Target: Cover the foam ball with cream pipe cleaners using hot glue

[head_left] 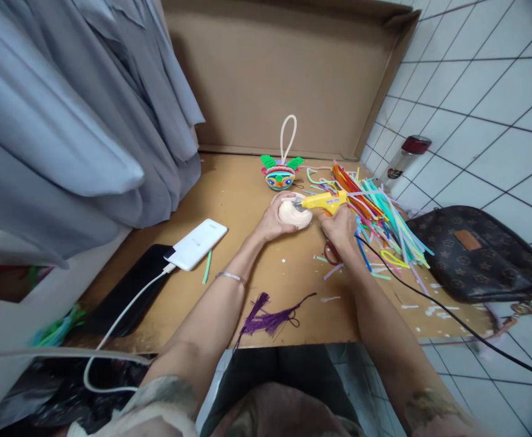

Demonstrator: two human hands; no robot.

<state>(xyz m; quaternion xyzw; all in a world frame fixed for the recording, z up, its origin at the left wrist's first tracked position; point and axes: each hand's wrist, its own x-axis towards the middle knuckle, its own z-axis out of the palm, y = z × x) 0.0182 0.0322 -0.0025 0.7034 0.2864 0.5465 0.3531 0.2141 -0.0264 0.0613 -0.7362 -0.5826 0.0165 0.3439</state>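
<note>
My left hand (276, 220) is wrapped round a pale, cream-coloured rounded piece (293, 216), whose exact kind I cannot make out. In my right hand (341, 229) is a yellow glue gun (324, 201), its nozzle against or just over the top of the pale piece. A black cord trails from below my right hand toward the lower right. Just behind the pale piece sits a colourful animal-head ornament (280, 177) with green ears and a white loop. Red-handled scissors (332, 253) lie partly hidden beside my right wrist.
Purple tassels (272, 318) lie near the table's front edge. Many coloured pipe cleaners (375, 209) are heaped at right, by a brown patterned bag (480, 252) and a bottle (407, 159). At left are a white power bank (197, 244) with a cable and a black phone-like slab (133, 291). Cardboard (284, 79) stands behind.
</note>
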